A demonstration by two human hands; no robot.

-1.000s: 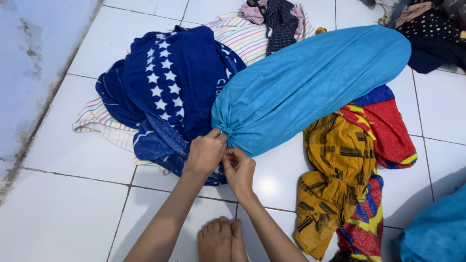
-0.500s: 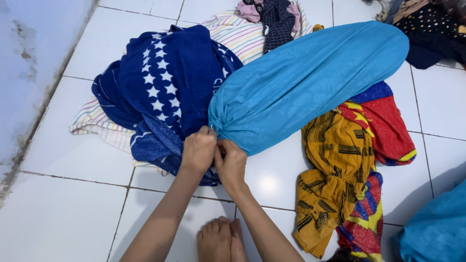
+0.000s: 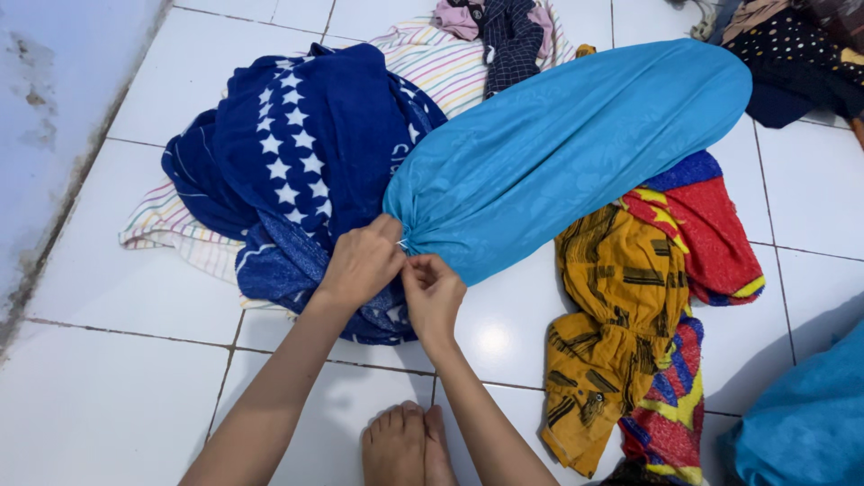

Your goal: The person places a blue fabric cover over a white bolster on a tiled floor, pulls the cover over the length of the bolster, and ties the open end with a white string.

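A long bolster in a light blue cover (image 3: 567, 148) lies slanted across the white tiled floor (image 3: 126, 378). Both hands meet at its gathered near end. My left hand (image 3: 362, 264) is closed around the bunched fabric there. My right hand (image 3: 433, 295) pinches the same gathered end from below, fingers curled. What is between the fingers is hidden. A dark blue cloth with white stars (image 3: 301, 153) is heaped just left of the hands.
A striped pale cloth (image 3: 454, 67) lies under the blue heap. A yellow patterned garment (image 3: 612, 315) and a red and blue cloth (image 3: 711, 238) lie to the right. Dark clothes (image 3: 796, 63) sit top right, another light blue bundle (image 3: 801, 432) bottom right. My bare feet (image 3: 409, 445) are below; a wall (image 3: 49, 90) stands left.
Both hands stayed on the bolster's gathered end, shifting slightly up and left. The right hand's fingers worked at the bunched fabric.
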